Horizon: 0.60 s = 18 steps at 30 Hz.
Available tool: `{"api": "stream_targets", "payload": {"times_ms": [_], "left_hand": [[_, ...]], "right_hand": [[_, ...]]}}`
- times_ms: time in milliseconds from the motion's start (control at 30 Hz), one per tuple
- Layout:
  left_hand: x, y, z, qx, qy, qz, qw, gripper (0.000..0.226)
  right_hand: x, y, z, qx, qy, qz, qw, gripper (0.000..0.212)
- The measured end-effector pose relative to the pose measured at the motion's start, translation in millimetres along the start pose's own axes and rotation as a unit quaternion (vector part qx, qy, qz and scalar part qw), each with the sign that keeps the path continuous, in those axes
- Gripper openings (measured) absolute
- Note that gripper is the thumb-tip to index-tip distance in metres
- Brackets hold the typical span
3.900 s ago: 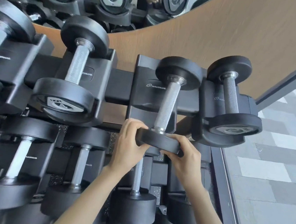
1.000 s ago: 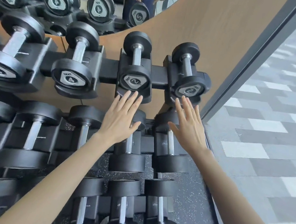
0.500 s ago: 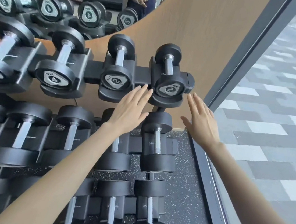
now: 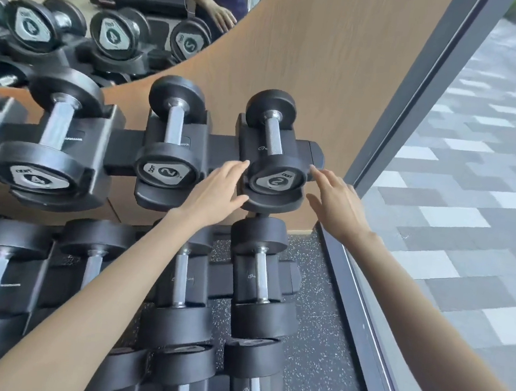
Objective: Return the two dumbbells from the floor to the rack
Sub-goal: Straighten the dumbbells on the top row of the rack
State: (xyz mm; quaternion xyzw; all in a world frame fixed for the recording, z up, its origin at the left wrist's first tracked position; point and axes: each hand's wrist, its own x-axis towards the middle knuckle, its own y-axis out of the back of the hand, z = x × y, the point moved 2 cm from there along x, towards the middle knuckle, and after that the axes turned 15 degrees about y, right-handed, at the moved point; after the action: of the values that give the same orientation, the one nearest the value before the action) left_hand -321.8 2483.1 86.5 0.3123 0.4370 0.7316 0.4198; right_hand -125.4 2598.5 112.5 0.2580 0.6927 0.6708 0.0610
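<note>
Two dumbbells marked 2 sit in the top-tier cradles of the rack (image 4: pixel 223 147): one (image 4: pixel 170 141) at about 10 o'clock from frame centre, the end dumbbell (image 4: pixel 272 155) at about 1 o'clock, each with its silver plate facing the camera. Left hand (image 4: pixel 219 188) lies flat and spread, fingertips (image 4: pixel 244 163) just beside the end dumbbell's near head at its 9 o'clock, gripping nothing. Right hand (image 4: pixel 337 200) is likewise spread and empty at its 3 o'clock, fingertips near the cradle edge.
</note>
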Motion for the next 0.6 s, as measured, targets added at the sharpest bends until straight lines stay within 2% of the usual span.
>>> {"api": "stream_targets", "payload": {"times_ms": [100, 200, 300, 433, 600], "left_hand": [[20, -8, 2, 0.018, 0.014, 0.005, 1.0, 0.071], [35, -15, 8, 0.029, 0.022, 0.01, 0.999, 0.07], [46, -22, 16, 0.025, 0.024, 0.011, 0.999, 0.064], [55, -27, 21, -0.009, 0.046, 0.041, 0.998, 0.052], [55, -31, 20, -0.039, 0.083, 0.075, 0.993, 0.043]], "right_hand": [[17, -7, 16, -0.019, -0.015, -0.003, 1.0, 0.053], [33, -18, 30, -0.012, 0.004, -0.02, 1.0, 0.054], [45, -29, 41, 0.004, 0.029, -0.028, 0.999, 0.053], [55, -38, 48, 0.039, 0.03, 0.001, 0.999, 0.039], [63, -38, 54, 0.09, 0.046, -0.024, 0.995, 0.036]]}}
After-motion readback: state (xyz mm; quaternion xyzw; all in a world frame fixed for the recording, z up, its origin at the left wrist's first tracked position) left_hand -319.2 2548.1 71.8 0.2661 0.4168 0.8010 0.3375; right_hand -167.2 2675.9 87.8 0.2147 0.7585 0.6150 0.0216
